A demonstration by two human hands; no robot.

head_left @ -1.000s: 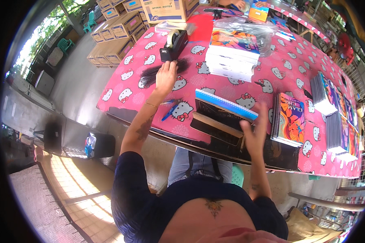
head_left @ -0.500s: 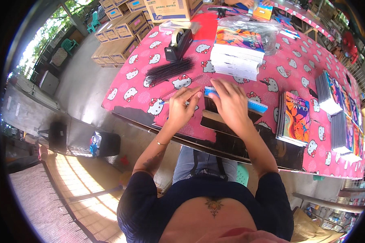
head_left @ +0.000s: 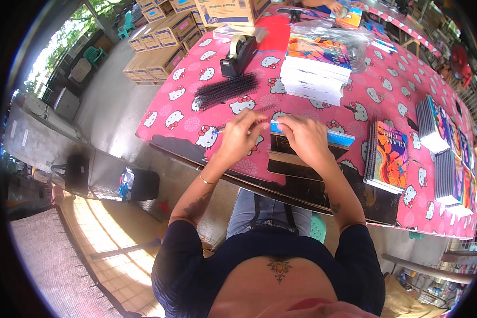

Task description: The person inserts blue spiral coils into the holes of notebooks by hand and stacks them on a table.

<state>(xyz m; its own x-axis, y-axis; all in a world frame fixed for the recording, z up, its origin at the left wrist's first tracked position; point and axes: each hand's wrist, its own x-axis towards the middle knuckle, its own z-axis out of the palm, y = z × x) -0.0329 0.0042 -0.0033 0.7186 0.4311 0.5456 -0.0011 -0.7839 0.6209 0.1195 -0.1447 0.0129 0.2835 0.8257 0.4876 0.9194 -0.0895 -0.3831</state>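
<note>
My left hand (head_left: 241, 135) is closed in a pinch, with what looks like a thin dark spiral coil at its fingertips. Part of a thin coil (head_left: 267, 109) shows just beyond the fingers. A slim blue-tipped thing (head_left: 217, 131) sticks out to the left of this hand; its kind is unclear. Close by, my right hand (head_left: 306, 139) has its fingers bent over the left end of a notebook with a blue edge (head_left: 340, 139). The notebook lies against a dark wooden block (head_left: 289, 160). My right hand and forearm hide much of it.
Black spiral coils (head_left: 227, 91) lie in a bunch beside a tape dispenser (head_left: 238, 57). Beyond my hands stands a stack of unbound notebooks (head_left: 314, 74). Bound notebooks (head_left: 389, 156) are piled at the right. Cartons (head_left: 161, 45) stand behind the table; another person's hand (head_left: 336, 7) shows at its far end.
My left hand's fingers have curled more around the coil. The right fingers have come down over the notebook's end. The whole view has shifted slightly.
</note>
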